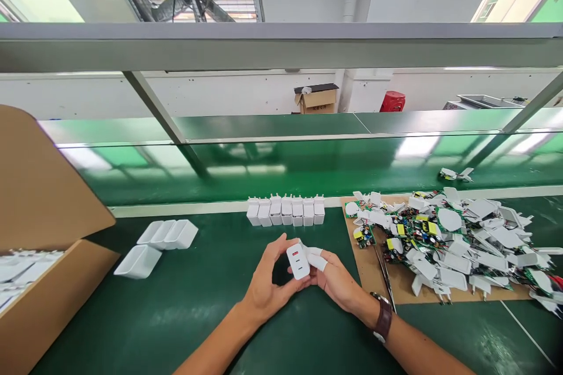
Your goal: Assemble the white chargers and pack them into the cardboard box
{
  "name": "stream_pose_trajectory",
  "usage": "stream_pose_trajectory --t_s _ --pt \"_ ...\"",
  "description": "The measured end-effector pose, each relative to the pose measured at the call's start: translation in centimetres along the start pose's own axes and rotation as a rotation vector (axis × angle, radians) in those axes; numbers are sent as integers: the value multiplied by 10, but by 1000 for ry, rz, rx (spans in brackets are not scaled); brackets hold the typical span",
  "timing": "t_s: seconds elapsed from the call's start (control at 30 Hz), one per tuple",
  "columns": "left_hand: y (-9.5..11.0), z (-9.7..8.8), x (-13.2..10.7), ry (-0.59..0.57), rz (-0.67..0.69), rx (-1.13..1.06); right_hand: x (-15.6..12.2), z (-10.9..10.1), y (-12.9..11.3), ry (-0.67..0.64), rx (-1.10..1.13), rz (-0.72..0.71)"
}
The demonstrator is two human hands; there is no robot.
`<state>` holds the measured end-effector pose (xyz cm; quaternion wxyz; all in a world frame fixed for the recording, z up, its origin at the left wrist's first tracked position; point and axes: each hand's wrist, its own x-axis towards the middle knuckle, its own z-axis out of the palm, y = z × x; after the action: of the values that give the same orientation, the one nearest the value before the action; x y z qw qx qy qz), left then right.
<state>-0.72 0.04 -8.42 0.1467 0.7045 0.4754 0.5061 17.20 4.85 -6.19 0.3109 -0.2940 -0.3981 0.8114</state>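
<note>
Between my two hands is a white USB charger (298,261), its port face with a red port and darker slots turned toward me. My left hand (269,281) grips it from the left, thumb below and fingers above. From the right, my right hand (336,281) holds it too; white covers wrap some of its fingertips, and a watch sits on the wrist. Just beyond the hands stands a row of several white chargers (285,211) with pins upward. To the left lie several empty white charger housings (139,261).
On the right, a cardboard sheet (367,269) bears a heap of circuit boards and white covers (453,240), with tweezers (385,275) at its left edge. An open cardboard box (83,269) of white parts stands left. A metal frame bar (281,47) crosses above the green bench.
</note>
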Motion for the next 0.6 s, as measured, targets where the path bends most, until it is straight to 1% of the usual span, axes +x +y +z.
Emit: stream_pose_trajectory --t_s 0.23,0.37,0.4,0.47,0.53,0.6 --pt "2 -2 2 0 35 34 -1 0 -3 -34 16 6" --pt "4 -3 3 -22 38 49 0 -2 -1 -39 -11 7" --pt "4 -3 3 -26 33 62 1 -2 0 -26 -50 -13" --pt "5 -4 3 -30 4 99 -1 -2 1 42 -200 -120" --pt "3 -5 2 -42 -50 141 -4 -1 1 144 -436 -277" --pt "-1 -4 0 -88 -134 157 -7 0 2 218 -675 -390"
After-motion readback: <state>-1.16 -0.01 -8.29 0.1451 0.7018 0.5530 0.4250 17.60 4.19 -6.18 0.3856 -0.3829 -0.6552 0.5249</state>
